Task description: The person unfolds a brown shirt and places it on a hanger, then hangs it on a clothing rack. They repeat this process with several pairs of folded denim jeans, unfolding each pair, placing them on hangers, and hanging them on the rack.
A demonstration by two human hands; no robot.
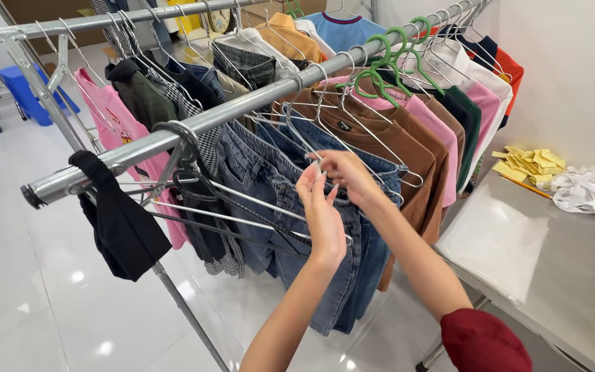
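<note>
Both arms reach up from near: left hand [324,207] pinches the jeans [297,227] waistband, right hand [347,172] grips a wire hanger [332,127] beside it; bench [580,269] edge close at right.

Over on the right, a grey desk [587,275] carries a flat clear plastic bag [497,241], a heap of yellow tags [531,164] and a tangle of white ribbon [590,191] just beside them. Far left, a blue plastic stool [25,86] stands on the glossy white floor [29,289]. A black garment [122,224] droops off the rail's end.
</note>
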